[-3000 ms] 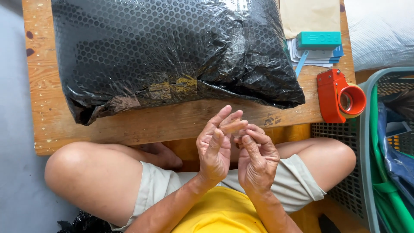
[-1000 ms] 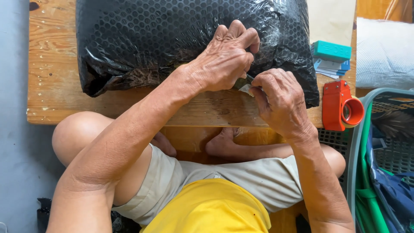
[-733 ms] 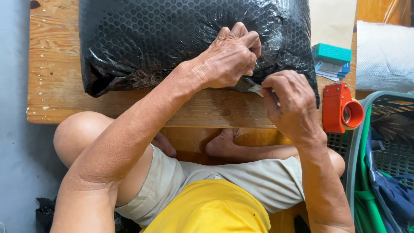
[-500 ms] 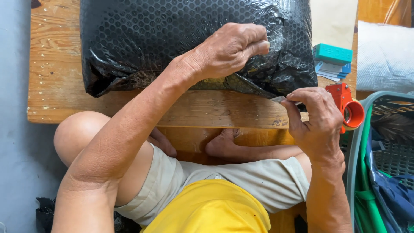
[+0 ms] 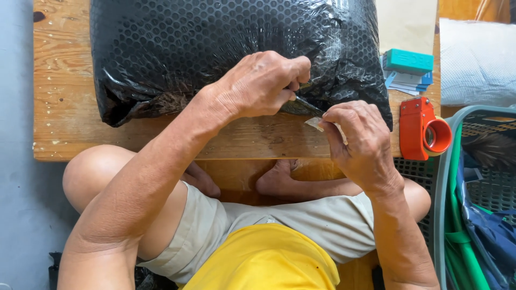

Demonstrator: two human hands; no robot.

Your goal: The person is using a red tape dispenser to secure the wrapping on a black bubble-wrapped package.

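Left hand (image 5: 258,86) clenched, pinning black bubble-wrap parcel (image 5: 215,48) on wooden surface (image 5: 59,107); right hand (image 5: 357,142) pinches clear tape strip (image 5: 314,122) at parcel's near edge; mid-sealing, pressing flat likely follows.

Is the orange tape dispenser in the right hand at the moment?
No: the orange tape dispenser lies on the table apart from the right hand, which pinches a strip of tape.

Black bubble-wrap parcel (image 5: 215,48): glossy plastic film, dimpled, crinkled. Tape strip (image 5: 314,122): clear, shiny. Table (image 5: 59,86): bare wood, rough, matt, flecked. Tape dispenser (image 5: 422,129): smooth orange plastic. Basket (image 5: 446,177): grey plastic mesh. Shorts (image 5: 301,223): matt beige cloth.
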